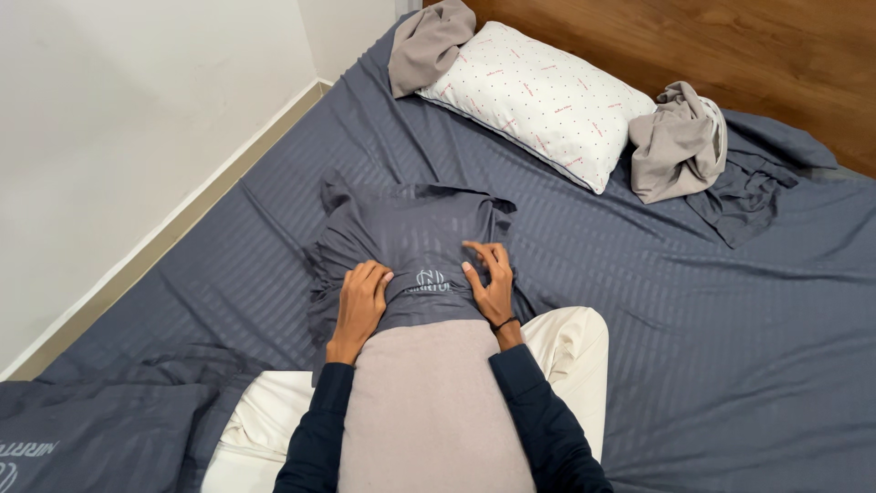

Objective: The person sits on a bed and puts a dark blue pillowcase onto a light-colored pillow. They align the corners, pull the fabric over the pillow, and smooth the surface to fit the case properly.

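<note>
Grey-Blue Striped Case Half Over a Taupe Pillow

Taupe pillow lying lengthwise between the two forearms, near end running out of the bottom of the view, far end swallowed by a grey-blue striped pillowcase. Case bunched and rumpled just beyond the fingertips, its open hem right under them, a small pale logo between the two hands. Left hand curled over the hem on the left side of the pillow, fingers bent and pinching the striped cloth. Right hand on the opposite side, fingers spread a little and pressed into the same hem, thumb tucked against the fabric; dark band at the wrist. Dark blue sleeves flanking the pillow, cream trousers just outside them. Matching striped sheet beneath everything. Well beyond the fingertips, a white dotted pillow, with a taupe cloth touching its far left corner and another crumpled taupe cloth against its right end. Off to the left of the left fingers, a pale wall; far right, wooden floor.
</note>
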